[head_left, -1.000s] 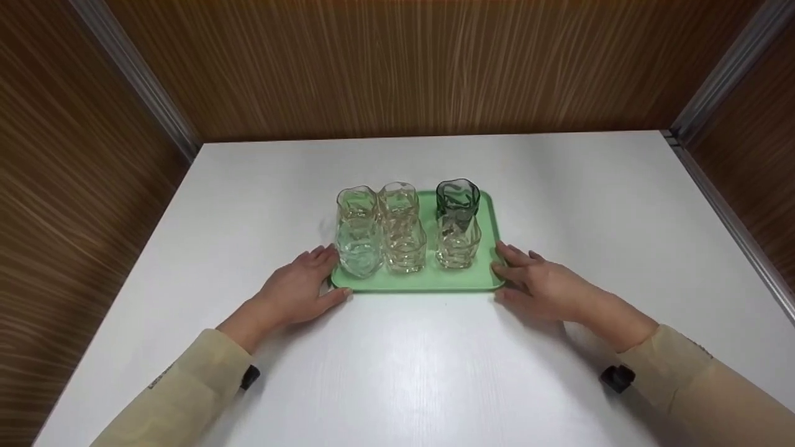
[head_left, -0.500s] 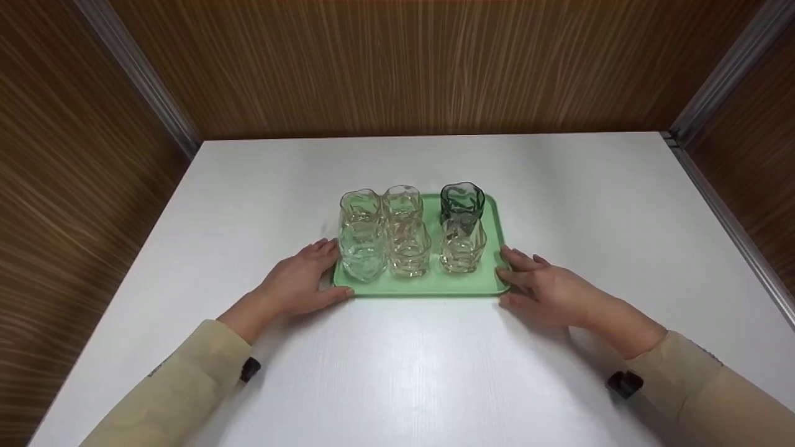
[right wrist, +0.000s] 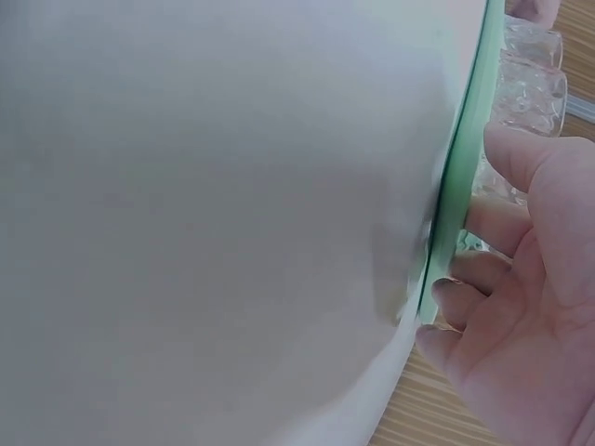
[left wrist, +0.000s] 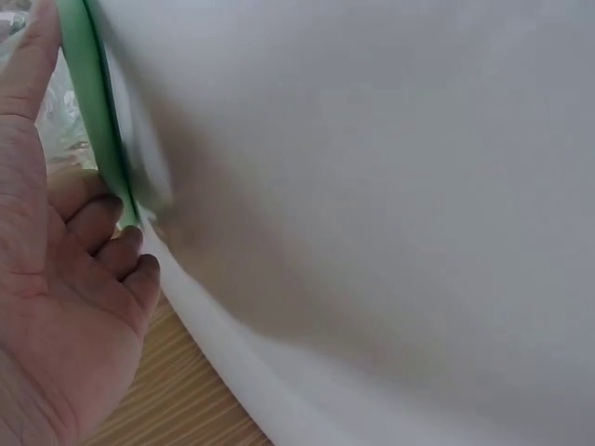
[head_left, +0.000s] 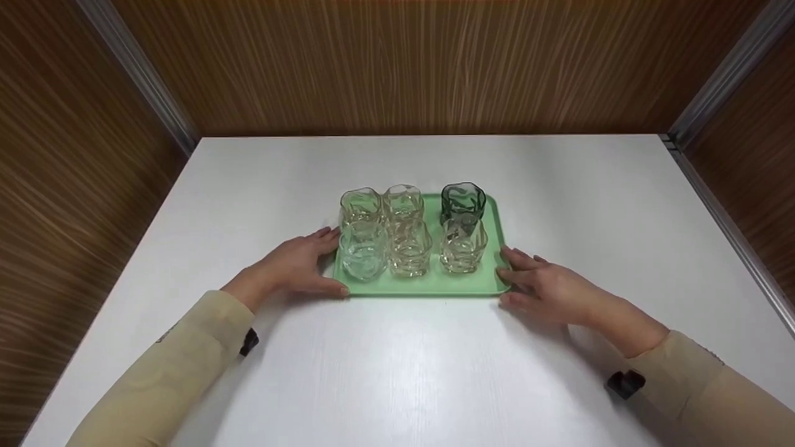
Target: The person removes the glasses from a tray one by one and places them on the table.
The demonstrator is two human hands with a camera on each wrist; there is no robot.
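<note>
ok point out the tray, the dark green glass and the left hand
tray (head_left: 428, 287), head view, bare near rim
dark green glass (head_left: 463, 202), head view, its side wall
left hand (head_left: 292, 268), head view, back of the hand

Bright, even overhead light, soft shadows; the head view sharp, both wrist views blurred.

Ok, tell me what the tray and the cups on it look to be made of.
Green tray: probably plastic, matte, even pale colour with a thin rounded rim. Five clear cups: see-through and glossy with wavy walls, glass or clear plastic; the look leaves it open. Dark green cup: same wavy form, tinted and translucent.
</note>
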